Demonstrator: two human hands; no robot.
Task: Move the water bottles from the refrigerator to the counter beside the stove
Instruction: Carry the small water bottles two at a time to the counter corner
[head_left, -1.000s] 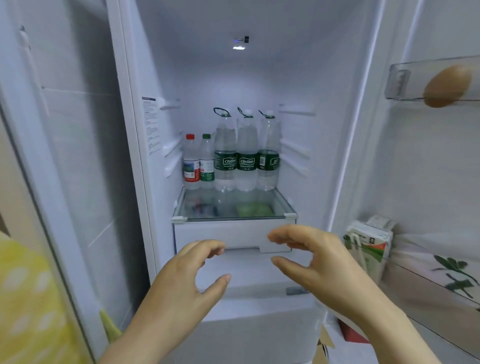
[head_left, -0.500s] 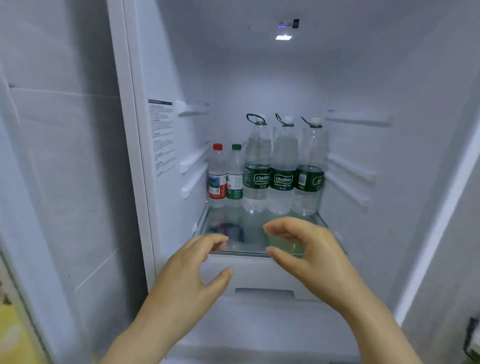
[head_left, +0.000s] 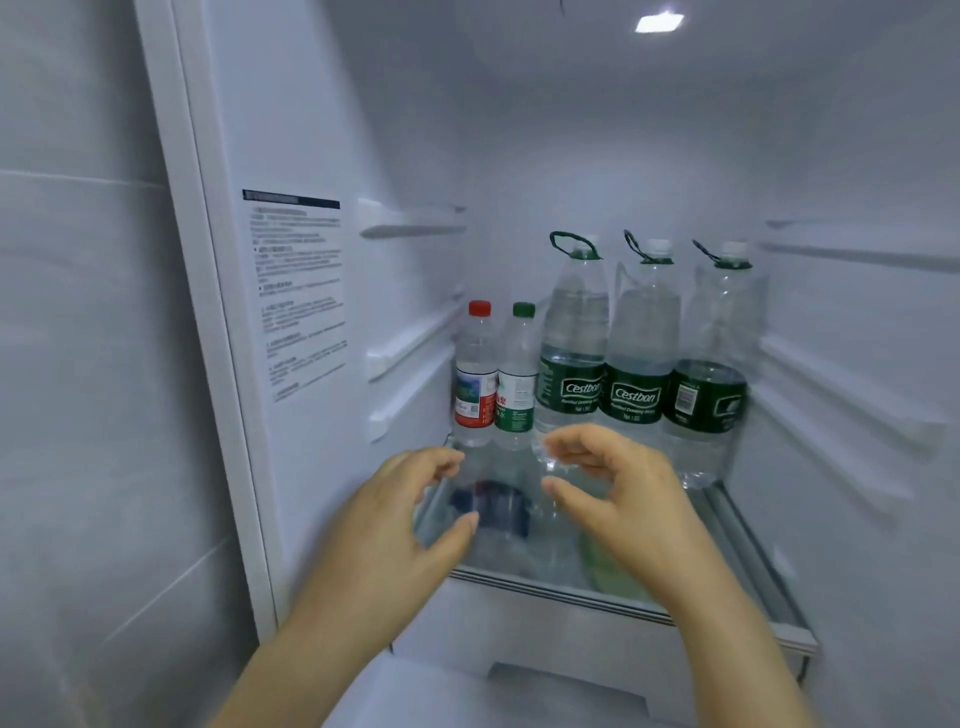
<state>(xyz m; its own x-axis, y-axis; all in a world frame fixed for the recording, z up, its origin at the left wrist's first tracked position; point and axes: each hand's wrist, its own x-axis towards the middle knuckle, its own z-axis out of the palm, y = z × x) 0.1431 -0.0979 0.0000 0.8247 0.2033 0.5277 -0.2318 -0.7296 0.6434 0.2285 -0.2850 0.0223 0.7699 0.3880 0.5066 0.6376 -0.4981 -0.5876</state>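
Bottles of water stand in one row at the back of the white refrigerator (head_left: 519, 156), all upright on the clear glass shelf (head_left: 737, 525). From the left come a small clear plastic bottle with a red cap (head_left: 475, 374), a small clear plastic bottle with a green cap (head_left: 517, 382) pressed against it, and three tall clear plastic bottles with dark green labels (head_left: 641, 358) and loop handles. None is on the counter yet, and no counter or stove shows.

The left hand (head_left: 395, 514) and the right hand (head_left: 623, 493) hang over the front of the shelf, near the bottles but not touching them. Their fingers are bent like cups, thumbs apart, with nothing in them.

I think the hands should reach deeper in. Each should wrap around the middle of one bottle, on the label. Squeeze softly, since thin plastic dents. Lift a little before pulling, so the neighbours do not tip. The tall ones look heavy, and cold bottles may be slippery.

The shelf is smooth and see-through, and blurry dark blue and green things show under it. White rails (head_left: 410, 358) run along both side walls. A printed sticker (head_left: 298, 296) sits on the left wall, and a small light (head_left: 658, 22) glows above.
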